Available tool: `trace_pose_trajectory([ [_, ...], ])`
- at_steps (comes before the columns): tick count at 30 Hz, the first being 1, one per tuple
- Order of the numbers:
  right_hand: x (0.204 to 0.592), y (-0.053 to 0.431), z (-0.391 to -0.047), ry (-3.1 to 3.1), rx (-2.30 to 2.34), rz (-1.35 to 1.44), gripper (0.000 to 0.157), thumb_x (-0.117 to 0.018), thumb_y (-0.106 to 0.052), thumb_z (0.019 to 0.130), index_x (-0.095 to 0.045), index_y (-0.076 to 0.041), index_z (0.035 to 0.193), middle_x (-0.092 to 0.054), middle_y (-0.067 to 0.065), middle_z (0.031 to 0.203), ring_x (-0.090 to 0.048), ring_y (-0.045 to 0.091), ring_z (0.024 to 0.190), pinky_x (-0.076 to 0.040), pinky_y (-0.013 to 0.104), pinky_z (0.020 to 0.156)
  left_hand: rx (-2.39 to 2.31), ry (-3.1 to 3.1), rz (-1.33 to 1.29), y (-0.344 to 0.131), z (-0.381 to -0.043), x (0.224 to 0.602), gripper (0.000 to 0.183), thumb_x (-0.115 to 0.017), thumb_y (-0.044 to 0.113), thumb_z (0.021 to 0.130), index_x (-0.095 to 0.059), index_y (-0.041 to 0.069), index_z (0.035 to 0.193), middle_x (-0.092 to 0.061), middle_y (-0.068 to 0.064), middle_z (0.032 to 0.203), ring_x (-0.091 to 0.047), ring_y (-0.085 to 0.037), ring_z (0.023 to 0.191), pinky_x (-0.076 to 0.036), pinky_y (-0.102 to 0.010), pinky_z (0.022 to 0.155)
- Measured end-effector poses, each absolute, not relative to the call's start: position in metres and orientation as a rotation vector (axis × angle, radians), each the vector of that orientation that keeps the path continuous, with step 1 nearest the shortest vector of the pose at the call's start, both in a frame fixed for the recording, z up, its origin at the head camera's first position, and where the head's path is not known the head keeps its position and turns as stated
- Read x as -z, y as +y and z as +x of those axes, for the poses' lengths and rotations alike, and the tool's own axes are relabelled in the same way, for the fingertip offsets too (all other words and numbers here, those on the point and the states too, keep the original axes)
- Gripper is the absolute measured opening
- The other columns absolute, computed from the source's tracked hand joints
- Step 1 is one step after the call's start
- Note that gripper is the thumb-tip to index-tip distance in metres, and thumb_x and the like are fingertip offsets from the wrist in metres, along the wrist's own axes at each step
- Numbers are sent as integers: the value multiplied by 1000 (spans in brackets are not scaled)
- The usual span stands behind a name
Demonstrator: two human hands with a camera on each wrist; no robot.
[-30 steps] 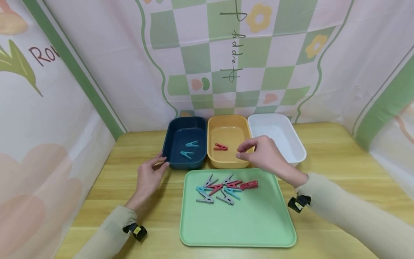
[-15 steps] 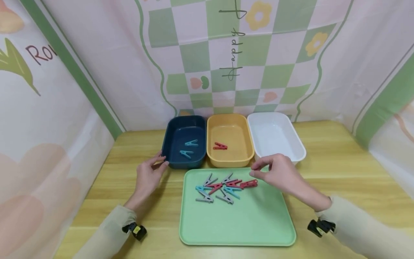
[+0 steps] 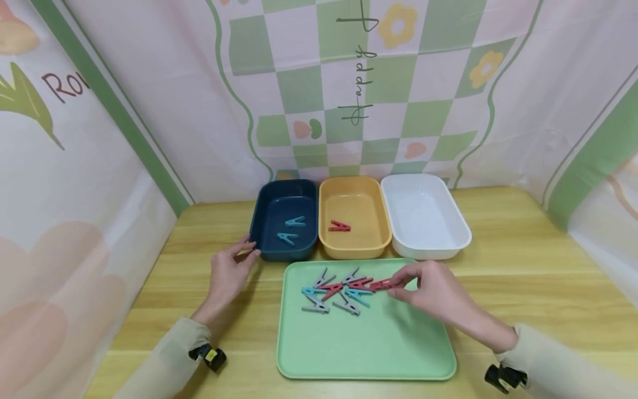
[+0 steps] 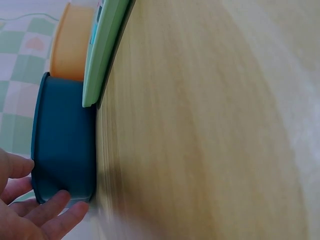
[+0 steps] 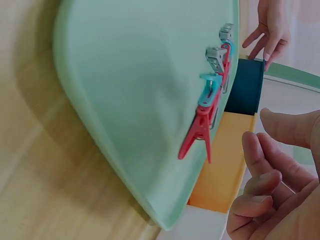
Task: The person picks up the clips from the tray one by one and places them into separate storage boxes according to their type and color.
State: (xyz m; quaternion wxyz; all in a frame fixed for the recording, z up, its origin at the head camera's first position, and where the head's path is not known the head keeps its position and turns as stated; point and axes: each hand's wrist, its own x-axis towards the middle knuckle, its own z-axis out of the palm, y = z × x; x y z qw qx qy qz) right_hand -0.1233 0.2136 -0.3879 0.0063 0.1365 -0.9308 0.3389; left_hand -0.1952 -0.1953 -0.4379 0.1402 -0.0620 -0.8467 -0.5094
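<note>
My right hand [image 3: 438, 291] hovers at the upper right of the green tray [image 3: 369, 349], thumb and index finger apart at the end of a red clothespin [image 3: 380, 285]. In the right wrist view nothing is between the fingers, and a red clothespin [image 5: 201, 131] lies a little away from them. Beside it on the tray sit grey clothespins [image 3: 347, 305], light blue clothespins [image 3: 360, 297] and more red ones, in a loose cluster. My left hand [image 3: 230, 277] touches the near left corner of the dark blue bin [image 3: 284, 255] with its thumb and fingertips.
Two light blue clothespins [image 3: 287, 238] lie in the dark blue bin. One red clothespin [image 3: 339, 226] lies in the yellow bin [image 3: 351, 252] beside it. A white bin [image 3: 431, 249] stands at the right of the row. Behind the wooden table [image 3: 523, 244] hangs a patterned cloth [image 3: 384, 83].
From over the yellow bin, my right hand has moved right and toward me, then down to the red clothespin on the tray's right side. The left hand has stayed at the dark blue bin.
</note>
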Motion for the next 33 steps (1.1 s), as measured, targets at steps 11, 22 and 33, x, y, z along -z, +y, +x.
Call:
trace_pose_trajectory([
  [11,397,220,-114,-2937,-1118,394,15,-87,-16,84,-83,-11,98,-72,-13,80,-56,14,71,-45,27,58,1458,-2455,-170,-196,-195,437,26,-74,1,98,-73,-8,122,-59,-18,147,-71,-33,116,-61,-30,88],
  [22,405,221,-109,-2976,-1114,355,17,-88,-19,84,-83,-13,99,-71,-13,80,-54,13,68,-45,27,56,1459,-2459,-162,-195,-195,436,26,-74,2,98,-73,-7,123,-59,-17,148,-72,-32,114,-61,-30,87],
  [33,412,205,-110,-2997,-1036,449,21,-92,-20,81,-83,-15,99,-73,-14,84,-57,8,70,-47,26,60,1464,-2448,-174,-195,-195,437,26,-74,0,97,-73,-8,122,-59,-19,147,-71,-34,115,-61,-30,87],
])
